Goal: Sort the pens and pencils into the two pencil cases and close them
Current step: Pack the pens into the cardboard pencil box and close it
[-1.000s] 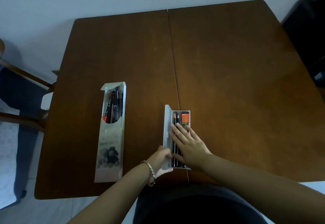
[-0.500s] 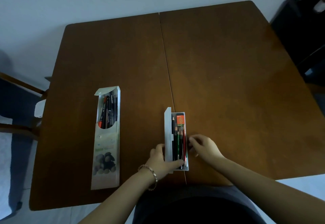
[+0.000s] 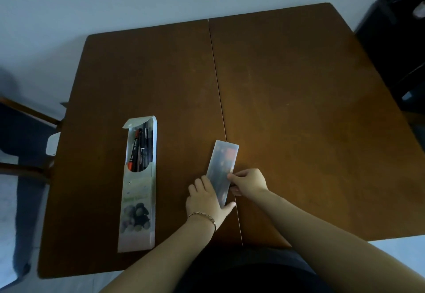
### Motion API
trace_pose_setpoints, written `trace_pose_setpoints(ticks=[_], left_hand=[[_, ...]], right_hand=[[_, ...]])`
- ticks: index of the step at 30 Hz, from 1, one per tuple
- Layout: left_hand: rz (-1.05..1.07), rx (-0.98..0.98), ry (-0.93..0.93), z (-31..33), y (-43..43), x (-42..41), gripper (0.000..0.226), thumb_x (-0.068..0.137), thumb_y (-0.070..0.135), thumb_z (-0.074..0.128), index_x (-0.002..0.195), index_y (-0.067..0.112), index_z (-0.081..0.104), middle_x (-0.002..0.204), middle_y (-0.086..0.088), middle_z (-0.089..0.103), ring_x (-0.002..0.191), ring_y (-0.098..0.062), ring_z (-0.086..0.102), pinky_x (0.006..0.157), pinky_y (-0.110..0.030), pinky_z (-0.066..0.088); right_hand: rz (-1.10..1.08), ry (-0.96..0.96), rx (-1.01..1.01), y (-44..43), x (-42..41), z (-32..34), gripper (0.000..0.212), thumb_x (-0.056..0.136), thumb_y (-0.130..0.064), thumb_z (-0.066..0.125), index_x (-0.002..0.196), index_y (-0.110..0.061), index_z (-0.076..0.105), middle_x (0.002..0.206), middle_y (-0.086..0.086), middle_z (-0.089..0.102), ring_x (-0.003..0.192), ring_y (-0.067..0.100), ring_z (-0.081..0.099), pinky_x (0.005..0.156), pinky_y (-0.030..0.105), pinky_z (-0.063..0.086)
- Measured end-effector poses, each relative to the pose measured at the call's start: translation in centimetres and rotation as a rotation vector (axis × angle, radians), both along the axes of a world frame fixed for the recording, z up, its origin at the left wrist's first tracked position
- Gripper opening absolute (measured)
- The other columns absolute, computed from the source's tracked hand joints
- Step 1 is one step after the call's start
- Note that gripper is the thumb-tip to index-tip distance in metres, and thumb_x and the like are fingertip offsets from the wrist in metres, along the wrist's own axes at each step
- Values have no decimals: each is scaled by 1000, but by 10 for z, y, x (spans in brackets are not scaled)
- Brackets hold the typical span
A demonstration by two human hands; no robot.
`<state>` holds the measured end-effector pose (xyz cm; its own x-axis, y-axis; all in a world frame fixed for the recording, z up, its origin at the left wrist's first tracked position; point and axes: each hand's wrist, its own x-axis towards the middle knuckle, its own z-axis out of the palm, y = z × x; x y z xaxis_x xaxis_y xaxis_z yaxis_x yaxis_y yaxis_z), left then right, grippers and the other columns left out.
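A small frosted plastic pencil case (image 3: 222, 161) lies near the table's front middle, its translucent lid down over the pencils and an orange eraser that show faintly through it. My left hand (image 3: 204, 200) holds the case's left side and near end, thumb at the near corner. My right hand (image 3: 248, 182) pinches the case's right edge with thumb on the lid. To the left lies a long flat printed pencil case (image 3: 138, 200), its top flap open, with several pens (image 3: 140, 152), one red-tipped, showing in the cut-out.
The brown wooden table (image 3: 299, 108) has a seam down its middle. A wooden chair (image 3: 27, 117) stands at the left edge, a dark piece of furniture (image 3: 400, 39) at the right. A pale wall lies beyond the far edge.
The small case's lid, upright on its left side before, has swung down over the pencils. My right hand moved from the case's side onto its lid edge; my left stays at the near end.
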<state>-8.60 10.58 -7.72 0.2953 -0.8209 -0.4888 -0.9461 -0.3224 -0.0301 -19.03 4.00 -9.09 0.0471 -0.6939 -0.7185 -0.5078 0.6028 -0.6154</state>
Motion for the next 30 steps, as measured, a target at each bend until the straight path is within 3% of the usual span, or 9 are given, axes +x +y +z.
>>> trace_pose_setpoints(ticks=[8,13,17,24,28,30], left_hand=[[112,-6,51,-4,2,6,76,75,63,54,129,13,35,127,-6,43,117,-20,45,89,-26,49],[288,-89,33,10,-31,41,70,76,61,54,122,10,39,119,-8,45,107,-22,50,76,-29,49],[372,-152,-98,20,-75,79,74,79,64,49,122,4,41,116,-12,50,102,-26,56,74,-33,53],[412,37,-148,11,-105,92,78,80,65,46,126,3,40,117,-12,52,104,-27,59,76,-34,54],[309,-143,-207,15,-91,91,88,82,71,32,140,4,27,136,-15,40,122,-28,44,94,-37,46],[325,-282,-169,21,-78,101,83,85,64,38,144,8,21,144,-16,30,130,-30,33,106,-41,35]], right_hand=[[-51,-1,45,-3,5,-2,19,88,-22,63,92,-5,71,72,2,67,64,15,67,68,26,58],[46,-33,-55,-20,8,2,18,92,-23,54,91,-11,68,73,0,65,68,15,64,75,35,56],[139,-22,-100,-31,10,9,17,93,-17,49,90,-14,65,77,1,65,64,12,60,60,23,49],[213,24,-171,-43,17,26,18,92,-19,49,81,-20,62,81,1,67,69,15,60,57,19,44],[224,9,-205,-44,16,30,15,91,-19,49,84,-22,62,85,2,68,73,16,61,68,24,48],[249,-8,-204,-41,16,30,16,92,-18,48,90,-22,63,85,1,67,73,15,61,65,22,47]])
